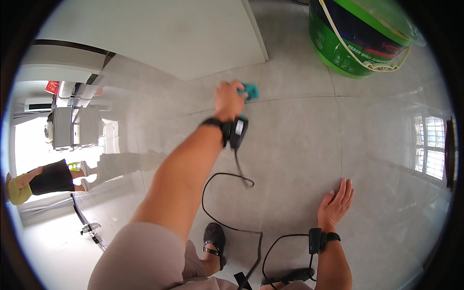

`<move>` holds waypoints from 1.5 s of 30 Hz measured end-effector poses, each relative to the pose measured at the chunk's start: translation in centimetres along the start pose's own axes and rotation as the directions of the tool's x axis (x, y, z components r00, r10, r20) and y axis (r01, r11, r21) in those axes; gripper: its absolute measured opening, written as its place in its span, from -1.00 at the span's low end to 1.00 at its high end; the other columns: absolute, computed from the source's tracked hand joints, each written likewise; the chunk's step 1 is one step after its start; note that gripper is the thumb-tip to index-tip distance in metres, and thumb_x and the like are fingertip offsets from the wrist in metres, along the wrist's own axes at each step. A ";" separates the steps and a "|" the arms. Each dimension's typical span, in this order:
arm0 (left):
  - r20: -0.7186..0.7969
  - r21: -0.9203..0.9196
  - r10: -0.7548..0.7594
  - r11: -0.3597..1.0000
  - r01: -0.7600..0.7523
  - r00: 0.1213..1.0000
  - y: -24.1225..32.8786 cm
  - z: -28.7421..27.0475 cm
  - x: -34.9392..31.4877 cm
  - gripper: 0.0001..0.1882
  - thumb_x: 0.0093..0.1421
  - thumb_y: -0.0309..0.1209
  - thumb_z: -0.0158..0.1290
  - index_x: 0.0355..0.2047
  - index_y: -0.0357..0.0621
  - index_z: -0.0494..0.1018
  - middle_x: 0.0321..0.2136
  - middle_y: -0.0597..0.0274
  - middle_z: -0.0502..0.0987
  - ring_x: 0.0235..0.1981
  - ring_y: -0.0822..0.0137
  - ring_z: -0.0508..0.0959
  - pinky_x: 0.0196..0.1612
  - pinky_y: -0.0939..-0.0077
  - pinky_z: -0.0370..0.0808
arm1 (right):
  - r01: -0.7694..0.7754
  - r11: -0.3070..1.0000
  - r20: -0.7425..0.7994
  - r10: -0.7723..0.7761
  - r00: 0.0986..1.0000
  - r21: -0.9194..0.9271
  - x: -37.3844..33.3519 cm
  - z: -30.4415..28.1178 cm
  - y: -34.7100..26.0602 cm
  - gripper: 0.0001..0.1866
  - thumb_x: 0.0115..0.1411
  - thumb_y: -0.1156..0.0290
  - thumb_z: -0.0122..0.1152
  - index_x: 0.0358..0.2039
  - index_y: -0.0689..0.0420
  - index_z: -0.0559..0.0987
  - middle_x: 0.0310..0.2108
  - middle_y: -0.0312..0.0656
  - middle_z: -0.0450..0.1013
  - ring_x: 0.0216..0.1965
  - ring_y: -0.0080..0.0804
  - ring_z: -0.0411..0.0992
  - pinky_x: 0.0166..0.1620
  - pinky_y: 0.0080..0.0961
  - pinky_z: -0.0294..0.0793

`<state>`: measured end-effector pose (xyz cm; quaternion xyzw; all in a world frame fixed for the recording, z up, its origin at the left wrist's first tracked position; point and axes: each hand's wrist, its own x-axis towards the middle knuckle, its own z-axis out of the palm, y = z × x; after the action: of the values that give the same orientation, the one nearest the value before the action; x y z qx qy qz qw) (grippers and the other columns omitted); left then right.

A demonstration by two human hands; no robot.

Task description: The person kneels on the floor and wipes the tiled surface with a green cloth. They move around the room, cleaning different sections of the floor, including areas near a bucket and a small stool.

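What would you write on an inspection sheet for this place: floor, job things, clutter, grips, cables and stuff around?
Surface: shiny grey tiled floor, thin joint lines
Job's things: teal item, blurred, kind unclear
Clutter: green bucket with pale handle, upper right
Grips: left hand holds the teal item; right hand seems flat on the floor, holding nothing
Cables: black cables run from both wrist devices
Surroundings: pale panel ahead; another person far left

own hands (229, 99): 2 | teal object (252, 92): 1 | black wrist units (239, 133): 2 | black shoes (214, 236): 2 | green bucket (323, 39): 1 | other person (50, 177): 1
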<state>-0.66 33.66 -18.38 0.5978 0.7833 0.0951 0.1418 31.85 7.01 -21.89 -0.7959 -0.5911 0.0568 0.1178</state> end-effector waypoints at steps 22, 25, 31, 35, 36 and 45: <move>-0.241 -0.017 0.675 0.715 -0.699 0.697 11.6 6.4 7.4 -0.64 0.12 -0.57 -0.17 -0.06 -0.18 0.41 -0.02 -0.14 0.41 0.00 -0.08 0.40 0.06 0.18 0.37 | -0.027 0.999 0.064 0.025 0.998 0.019 -0.3 -0.6 0.4 -0.43 0.17 0.38 -0.05 0.22 0.14 0.23 0.27 -0.06 0.10 0.26 -0.03 0.05 0.27 -0.13 0.02; -0.165 0.137 0.615 0.789 -0.599 0.771 11.7 6.8 11.1 -0.51 0.09 -0.59 -0.17 0.09 -0.22 0.30 0.11 -0.16 0.29 0.11 -0.08 0.31 0.17 0.19 0.28 | -0.022 1.000 0.070 0.021 0.997 0.015 -0.4 -0.4 0.6 -0.43 0.16 0.37 -0.04 0.22 0.15 0.24 0.26 -0.06 0.11 0.25 -0.02 0.06 0.27 -0.13 0.03; -0.119 0.096 0.590 0.807 -0.582 0.799 5.2 6.5 -1.5 -0.46 0.08 -0.65 -0.12 0.13 -0.17 0.27 0.17 -0.07 0.23 0.13 -0.08 0.28 0.18 0.15 0.25 | -0.018 0.998 0.042 0.015 0.999 0.058 -0.1 -0.5 0.4 -0.43 0.14 0.38 -0.03 0.21 0.15 0.25 0.26 -0.05 0.11 0.24 -0.02 0.07 0.26 -0.11 0.04; -0.005 -0.039 0.617 0.786 -0.617 0.787 0.2 4.0 -6.9 -0.55 0.13 -0.59 -0.05 0.07 -0.10 0.37 0.14 -0.05 0.29 0.10 -0.07 0.31 0.15 0.14 0.28 | -0.020 0.997 0.036 0.018 0.999 0.078 0.0 -0.8 0.2 -0.43 0.14 0.38 -0.02 0.21 0.13 0.25 0.26 -0.06 0.11 0.24 -0.03 0.08 0.27 -0.12 0.04; -0.011 -0.057 0.633 0.773 -0.632 0.774 -0.1 3.9 -6.2 -0.56 0.13 -0.57 -0.04 0.06 -0.10 0.38 0.13 -0.06 0.30 0.09 -0.07 0.31 0.15 0.14 0.28 | -0.026 0.997 0.042 0.023 0.999 0.075 -0.1 -0.9 0.2 -0.43 0.14 0.38 -0.02 0.21 0.13 0.25 0.26 -0.06 0.11 0.24 -0.04 0.08 0.27 -0.12 0.04; -0.185 -0.271 0.647 0.690 -0.671 0.740 15.8 11.6 1.0 -0.66 0.09 -0.49 0.01 -0.08 -0.08 0.46 0.07 -0.07 0.37 0.07 -0.08 0.34 0.17 0.16 0.27 | -0.022 0.994 0.030 0.019 0.999 0.111 0.1 -1.0 0.4 -0.44 0.15 0.38 -0.01 0.20 0.12 0.27 0.25 -0.08 0.14 0.24 -0.07 0.09 0.27 -0.14 0.03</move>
<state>17.33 38.56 -24.40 0.8035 0.4950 0.2875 0.1636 32.52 6.83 -21.01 -0.7932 -0.5805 0.1024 0.1529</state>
